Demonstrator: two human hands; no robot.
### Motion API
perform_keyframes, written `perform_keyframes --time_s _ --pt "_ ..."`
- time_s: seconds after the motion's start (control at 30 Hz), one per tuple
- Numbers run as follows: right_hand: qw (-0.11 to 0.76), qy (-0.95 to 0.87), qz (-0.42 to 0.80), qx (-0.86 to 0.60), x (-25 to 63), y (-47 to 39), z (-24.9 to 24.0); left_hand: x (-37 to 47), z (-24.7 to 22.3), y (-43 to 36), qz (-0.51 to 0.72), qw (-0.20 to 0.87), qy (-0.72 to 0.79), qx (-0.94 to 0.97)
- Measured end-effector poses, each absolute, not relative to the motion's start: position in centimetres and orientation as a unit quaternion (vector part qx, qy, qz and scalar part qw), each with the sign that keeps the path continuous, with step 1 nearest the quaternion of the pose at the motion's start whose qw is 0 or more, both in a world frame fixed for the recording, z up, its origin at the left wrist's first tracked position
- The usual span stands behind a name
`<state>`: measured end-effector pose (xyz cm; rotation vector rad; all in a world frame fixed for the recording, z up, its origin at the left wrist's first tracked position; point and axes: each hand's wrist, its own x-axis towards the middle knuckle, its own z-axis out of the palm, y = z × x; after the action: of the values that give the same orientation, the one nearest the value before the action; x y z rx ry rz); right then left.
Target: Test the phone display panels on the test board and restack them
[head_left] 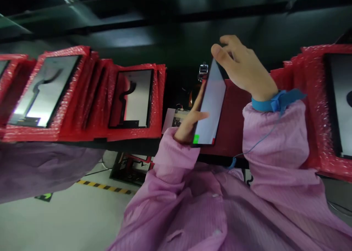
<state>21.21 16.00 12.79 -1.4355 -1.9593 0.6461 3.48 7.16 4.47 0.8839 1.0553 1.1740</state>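
Observation:
A thin flat display panel [211, 100] stands steeply tilted in front of me, its screen lit pale grey with a green patch and a red patch at the lower end. My left hand [191, 120] grips its left edge, with the thumb over the screen and the fingers behind. By the panel's upper corner is my right hand [242, 64], its fingers loosely bent and apart from the thumb. The thumb tip overlaps that corner; whether it touches cannot be made out. A blue wrist strap [275, 100] with a thin cord circles my right wrist.
Red bubble-wrap sleeves [158, 97] with display panels [137, 100] stand in stacks at left; another stack [310, 97] is at right. A dark red mat [231, 122], a small metal counter [203, 71] and a circuit board [180, 115] lie nearby. Another person's sleeve [49, 166] is at left.

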Motion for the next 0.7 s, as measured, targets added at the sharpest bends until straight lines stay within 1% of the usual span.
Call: perform_keyframes --time_s 0.1,0.2,0.27,0.33,0.4,0.43,0.47,0.57,0.7 --pt "0.266 -0.744 0.217 -0.573 22.6 16.8 12.8 6.0 6.5 7.5 0.469 0.633 0.369 0.494" --pt "0.22 -0.753 0.205 -0.585 23.7 17.2 12.9 6.9 7.3 7.2 0.46 0.583 0.334 0.581" --pt "0.216 -0.754 0.201 -0.587 24.2 17.1 13.1 6.0 6.7 6.4 0.486 0.501 0.362 0.618" --pt "0.217 -0.753 0.2 -0.588 24.5 17.0 13.2 4.0 5.3 5.1 0.506 0.372 0.427 0.651" --pt "0.217 -0.75 0.2 -0.593 24.6 16.9 13.3 1.5 3.3 3.4 0.478 0.209 0.513 0.682" --pt "0.217 -0.749 0.199 -0.594 24.6 16.9 13.3 0.4 2.2 2.6 0.442 0.141 0.55 0.694" --pt "0.217 -0.748 0.199 -0.595 24.6 16.9 13.3 -0.5 1.1 1.8 0.398 0.099 0.577 0.706" --pt "0.213 -0.747 0.195 -0.598 24.5 17.0 13.3 -2.1 -1.4 0.0 0.278 0.046 0.604 0.745" --pt "0.185 -0.749 0.191 -0.606 24.3 17.1 13.5 -1.8 -2.5 -1.0 0.191 0.003 0.59 0.784"
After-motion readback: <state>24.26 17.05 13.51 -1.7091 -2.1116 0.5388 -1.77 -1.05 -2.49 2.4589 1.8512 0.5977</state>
